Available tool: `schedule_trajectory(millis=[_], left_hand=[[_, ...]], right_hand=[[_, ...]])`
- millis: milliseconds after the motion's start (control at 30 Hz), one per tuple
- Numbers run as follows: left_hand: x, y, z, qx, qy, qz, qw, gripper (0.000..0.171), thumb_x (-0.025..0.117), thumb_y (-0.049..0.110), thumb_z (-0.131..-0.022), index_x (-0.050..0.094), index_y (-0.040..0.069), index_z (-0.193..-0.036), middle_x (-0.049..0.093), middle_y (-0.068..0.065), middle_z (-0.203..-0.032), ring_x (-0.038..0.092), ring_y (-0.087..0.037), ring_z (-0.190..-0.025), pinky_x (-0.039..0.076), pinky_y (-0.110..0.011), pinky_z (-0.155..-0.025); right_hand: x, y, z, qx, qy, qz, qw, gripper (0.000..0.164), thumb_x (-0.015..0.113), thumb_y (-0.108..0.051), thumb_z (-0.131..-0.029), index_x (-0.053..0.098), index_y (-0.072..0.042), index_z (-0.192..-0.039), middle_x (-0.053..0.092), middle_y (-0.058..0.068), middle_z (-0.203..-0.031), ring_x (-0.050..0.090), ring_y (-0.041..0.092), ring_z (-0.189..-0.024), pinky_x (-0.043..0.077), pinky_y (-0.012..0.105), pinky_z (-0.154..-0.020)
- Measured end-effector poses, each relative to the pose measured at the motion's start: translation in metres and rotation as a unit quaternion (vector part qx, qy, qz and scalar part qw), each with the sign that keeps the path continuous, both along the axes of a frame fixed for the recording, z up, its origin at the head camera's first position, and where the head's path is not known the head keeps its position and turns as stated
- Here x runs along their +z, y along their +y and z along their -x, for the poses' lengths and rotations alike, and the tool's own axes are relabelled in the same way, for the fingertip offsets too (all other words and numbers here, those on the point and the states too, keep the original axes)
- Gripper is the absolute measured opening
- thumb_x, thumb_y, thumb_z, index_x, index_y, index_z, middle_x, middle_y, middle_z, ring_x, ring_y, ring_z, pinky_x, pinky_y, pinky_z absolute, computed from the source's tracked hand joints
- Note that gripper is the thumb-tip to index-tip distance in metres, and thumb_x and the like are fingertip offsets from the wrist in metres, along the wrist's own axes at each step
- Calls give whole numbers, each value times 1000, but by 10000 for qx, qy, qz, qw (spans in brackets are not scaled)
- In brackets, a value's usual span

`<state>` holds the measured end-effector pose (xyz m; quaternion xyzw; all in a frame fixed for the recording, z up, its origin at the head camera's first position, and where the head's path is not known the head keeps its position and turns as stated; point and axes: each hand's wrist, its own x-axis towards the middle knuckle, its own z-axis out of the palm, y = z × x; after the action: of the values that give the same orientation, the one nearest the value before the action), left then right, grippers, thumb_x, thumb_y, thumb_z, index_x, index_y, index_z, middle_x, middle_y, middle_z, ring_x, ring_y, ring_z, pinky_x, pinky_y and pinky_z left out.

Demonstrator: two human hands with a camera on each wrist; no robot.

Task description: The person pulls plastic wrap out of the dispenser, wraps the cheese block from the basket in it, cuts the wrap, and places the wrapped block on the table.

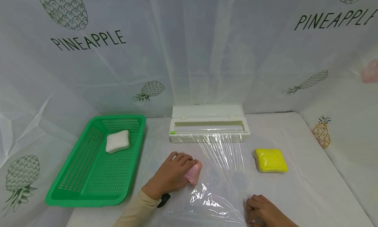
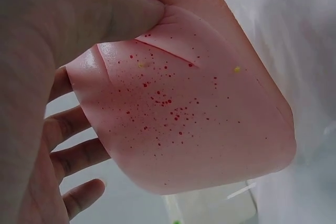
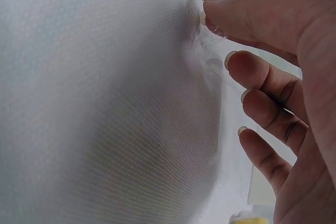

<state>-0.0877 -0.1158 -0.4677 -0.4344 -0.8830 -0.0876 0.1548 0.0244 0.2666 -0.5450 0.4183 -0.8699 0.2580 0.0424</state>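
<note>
My left hand grips a pink soap-like bar, rounded at the corners, over a sheet of cling film. Close up in the left wrist view, red specks dot the face of the bar, and my thumb presses on one end. The film runs from a white dispenser box, its lid up and a roll inside, toward the near edge of the table. At the film's near right corner, my right hand pinches it between thumb and forefinger. The other right fingers are loosely bent in the right wrist view.
On the left stands a green basket with a white speckled bar in it. A yellow bar, shiny as if wrapped, lies on the right. Pineapple-printed sheeting rises behind the table.
</note>
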Motion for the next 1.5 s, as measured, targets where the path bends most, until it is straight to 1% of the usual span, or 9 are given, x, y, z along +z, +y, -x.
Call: schedule_trajectory(millis=[100,200,400,533,700,867,1133,1300,1500], left_hand=[[-3,6,-3,33,52,60,10000,60,87,29,-77,66,24,-133,67,6,-119,63,-15,-114,48,-39,-102],[-3,12,-6,29,46,116,9999,61,88,40,-79,65,24,-133,67,6,-118,63,-15,-111,48,-38,-101],[-2,24,-11,41,72,227,9997,64,89,42,-74,65,23,-131,66,7,-114,61,-14,-105,49,-35,-98],[-3,33,-16,78,-31,375,9993,64,87,45,-74,65,24,-130,65,8,-112,60,-13,-102,49,-34,-96],[-4,45,-21,135,-242,568,9980,62,82,53,-79,64,25,-131,66,9,-113,60,-12,-103,49,-33,-98],[-9,55,-24,106,-278,651,9974,61,78,60,-82,65,25,-130,64,10,-110,59,-11,-102,48,-32,-98],[-19,67,-25,6,-309,952,9950,62,77,62,-81,65,24,-128,65,10,-111,59,-10,-104,47,-29,-96],[-24,73,-23,80,-380,1212,9919,62,75,65,-84,65,23,-129,65,10,-114,59,-10,-107,47,-28,-96],[-34,75,-20,293,-670,1352,9881,81,62,80,-88,62,20,-142,68,7,-122,60,-12,-113,47,-29,-100]], right_hand=[[-1,0,0,-6,-11,0,10000,24,95,-18,-68,78,-33,-74,55,-26,-91,48,-3,-85,42,19,-75],[-1,0,0,-1,-13,29,10000,24,95,-17,-68,78,-33,-74,55,-26,-91,48,-3,-85,42,18,-76],[-2,-1,-1,-19,-24,82,10000,27,93,-13,-65,78,-33,-74,55,-27,-92,48,-3,-86,41,18,-78],[-2,-1,0,47,102,159,9998,28,94,-13,-64,77,-33,-74,56,-26,-92,48,-3,-86,39,18,-78],[-4,-1,1,81,430,321,9985,32,96,-11,-58,76,-33,-72,56,-24,-92,49,-3,-87,36,16,-80],[-5,-1,0,51,220,284,9993,30,96,-12,-61,78,-32,-73,56,-25,-92,48,-3,-87,36,15,-79],[-8,-1,1,104,484,449,9978,36,96,-9,-53,76,-32,-72,56,-24,-92,49,-3,-87,36,15,-80],[-7,0,2,124,427,396,9982,34,96,-11,-54,77,-32,-72,56,-25,-92,48,-3,-87,35,14,-79],[-6,1,1,79,225,283,9993,31,97,-13,-58,77,-32,-73,56,-25,-92,49,-3,-87,37,15,-79]])
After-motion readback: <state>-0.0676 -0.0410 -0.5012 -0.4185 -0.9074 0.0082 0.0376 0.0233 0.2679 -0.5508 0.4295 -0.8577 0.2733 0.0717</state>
